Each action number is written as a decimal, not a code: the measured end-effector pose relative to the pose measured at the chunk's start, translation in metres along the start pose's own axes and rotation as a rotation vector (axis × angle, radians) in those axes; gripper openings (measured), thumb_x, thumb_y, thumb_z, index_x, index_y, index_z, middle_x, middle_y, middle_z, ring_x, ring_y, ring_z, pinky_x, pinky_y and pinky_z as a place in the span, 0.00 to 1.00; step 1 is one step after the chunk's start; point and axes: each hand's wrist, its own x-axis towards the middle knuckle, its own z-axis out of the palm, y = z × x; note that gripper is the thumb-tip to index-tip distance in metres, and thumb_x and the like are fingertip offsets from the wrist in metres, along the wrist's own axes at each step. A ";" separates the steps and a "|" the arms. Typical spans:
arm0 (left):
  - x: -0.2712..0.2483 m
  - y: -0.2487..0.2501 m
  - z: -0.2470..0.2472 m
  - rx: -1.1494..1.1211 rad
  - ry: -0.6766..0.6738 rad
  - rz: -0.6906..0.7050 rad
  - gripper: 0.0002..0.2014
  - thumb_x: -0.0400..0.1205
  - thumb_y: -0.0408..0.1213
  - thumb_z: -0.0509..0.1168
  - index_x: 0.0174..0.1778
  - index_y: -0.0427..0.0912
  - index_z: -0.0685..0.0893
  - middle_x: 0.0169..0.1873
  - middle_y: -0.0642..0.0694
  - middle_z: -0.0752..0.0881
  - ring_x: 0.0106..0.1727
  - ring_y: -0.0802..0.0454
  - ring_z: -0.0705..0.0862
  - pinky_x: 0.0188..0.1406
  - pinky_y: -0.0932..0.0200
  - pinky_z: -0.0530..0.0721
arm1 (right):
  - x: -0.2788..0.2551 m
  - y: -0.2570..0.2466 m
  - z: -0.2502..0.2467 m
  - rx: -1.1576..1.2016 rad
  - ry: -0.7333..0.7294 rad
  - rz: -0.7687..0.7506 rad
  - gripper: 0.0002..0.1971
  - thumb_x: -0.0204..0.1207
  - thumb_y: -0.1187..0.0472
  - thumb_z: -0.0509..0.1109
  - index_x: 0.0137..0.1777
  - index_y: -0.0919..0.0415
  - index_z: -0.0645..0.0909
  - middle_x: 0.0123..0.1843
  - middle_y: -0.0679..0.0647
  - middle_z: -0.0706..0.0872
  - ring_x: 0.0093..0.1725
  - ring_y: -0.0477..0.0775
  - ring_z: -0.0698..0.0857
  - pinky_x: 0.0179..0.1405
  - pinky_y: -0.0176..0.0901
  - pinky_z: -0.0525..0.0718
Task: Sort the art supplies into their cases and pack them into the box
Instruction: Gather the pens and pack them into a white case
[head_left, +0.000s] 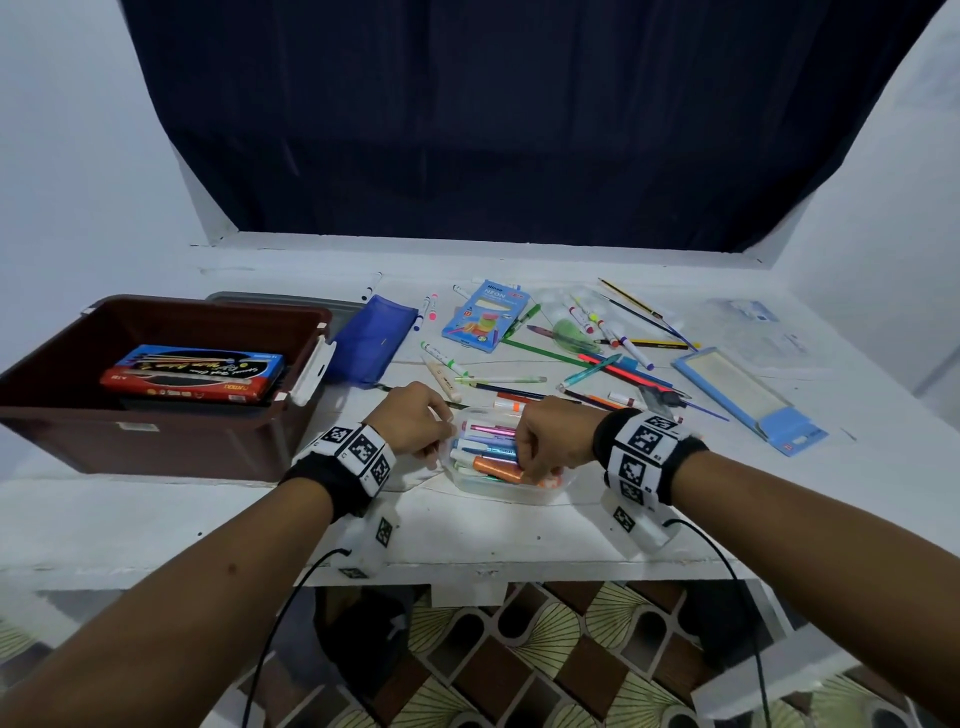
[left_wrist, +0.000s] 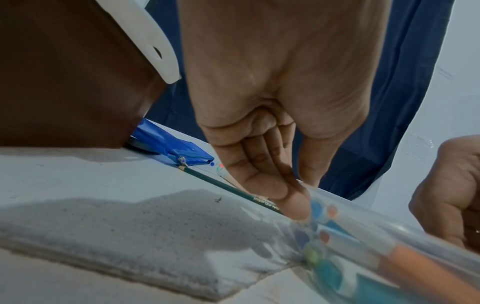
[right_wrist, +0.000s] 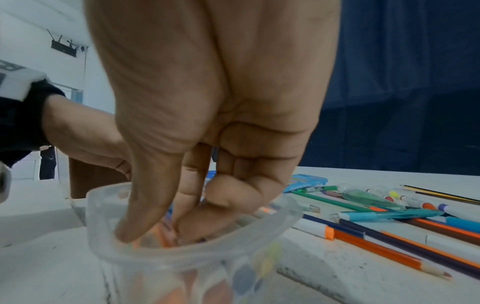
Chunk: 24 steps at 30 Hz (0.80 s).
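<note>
Both forearms reach over table's (head_left: 519, 540) near edge w/ tagged wristbands. Right hand (head_left: 550, 441) is inside clear plastic case (head_left: 511, 491), thumb and fingers curled down onto markers (head_left: 488, 449). Left hand (head_left: 410, 423) at case's left end, fingertips (left_wrist: 296, 205) against its wall; grip can't be confirmed. Brown box (head_left: 156, 415) at table's left edge holds two flat packs. Blue pouch (head_left: 371, 338) beside it. Loose pens, pencils scattered toward right. White chipped surface; dark curtain (head_left: 493, 119) behind; patterned floor below.

Head view high over table (head_left: 519, 530), wrist views close, perhaps tilted, sharing clear case (head_left: 498, 488)
</note>
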 end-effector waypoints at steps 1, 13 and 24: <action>0.000 0.000 0.000 0.001 0.000 -0.001 0.07 0.79 0.37 0.72 0.50 0.39 0.85 0.29 0.42 0.90 0.27 0.50 0.88 0.30 0.58 0.86 | 0.000 0.000 0.000 0.001 0.003 -0.010 0.03 0.71 0.61 0.79 0.42 0.60 0.91 0.39 0.56 0.92 0.32 0.47 0.86 0.35 0.37 0.86; 0.000 0.002 -0.001 0.000 -0.011 -0.008 0.07 0.79 0.36 0.72 0.50 0.40 0.85 0.32 0.41 0.90 0.30 0.48 0.89 0.34 0.55 0.89 | 0.000 -0.010 0.001 -0.046 -0.012 -0.075 0.04 0.74 0.62 0.75 0.46 0.61 0.91 0.40 0.55 0.91 0.32 0.48 0.84 0.38 0.42 0.85; -0.003 0.001 0.000 -0.021 -0.006 -0.021 0.06 0.78 0.35 0.72 0.49 0.39 0.84 0.30 0.42 0.90 0.27 0.49 0.89 0.26 0.60 0.84 | 0.014 -0.025 0.002 -0.048 0.018 -0.121 0.03 0.74 0.61 0.76 0.42 0.58 0.90 0.31 0.43 0.86 0.30 0.43 0.80 0.35 0.38 0.80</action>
